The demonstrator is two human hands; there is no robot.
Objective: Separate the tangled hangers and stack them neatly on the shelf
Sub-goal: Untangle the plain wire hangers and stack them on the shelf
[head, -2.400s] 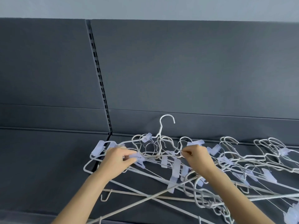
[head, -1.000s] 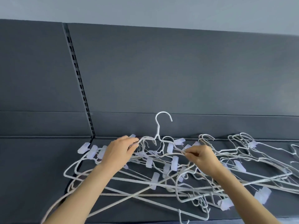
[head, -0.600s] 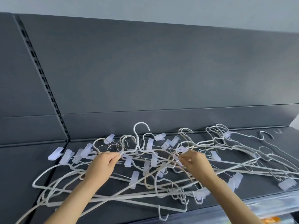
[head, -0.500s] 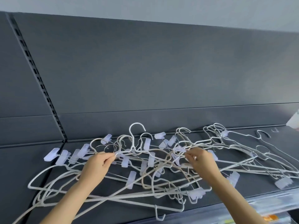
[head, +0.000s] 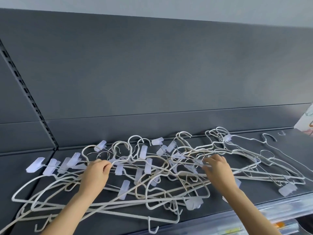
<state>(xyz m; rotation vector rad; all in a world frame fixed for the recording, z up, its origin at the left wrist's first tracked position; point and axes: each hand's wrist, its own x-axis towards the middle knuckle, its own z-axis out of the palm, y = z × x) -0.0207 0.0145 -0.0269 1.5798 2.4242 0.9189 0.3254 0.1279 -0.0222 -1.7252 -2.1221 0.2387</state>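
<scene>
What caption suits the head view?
Left-hand grip and right-hand grip pinch tangled white hangers on a dark shelf.

Shelf: I see a dark grey shelf (head: pixel 254 195), flat, running across my view.
Front edge: a clear strip (head: pixel 250 217) on the right side, blurred.
Main load: a tangle of white hangers (head: pixel 152 177) with pale clips, spread over most of the shelf.
Right rear: one thin hanger (head: pixel 265 141) lying flat beside the tangle.

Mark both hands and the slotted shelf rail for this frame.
left hand (head: pixel 94 174): head view, back of hand, pinching hangers (head: pixel 148 166).
right hand (head: pixel 218 170): head view, back of hand.
slotted rail (head: pixel 32 102): head view, mid strip.
</scene>
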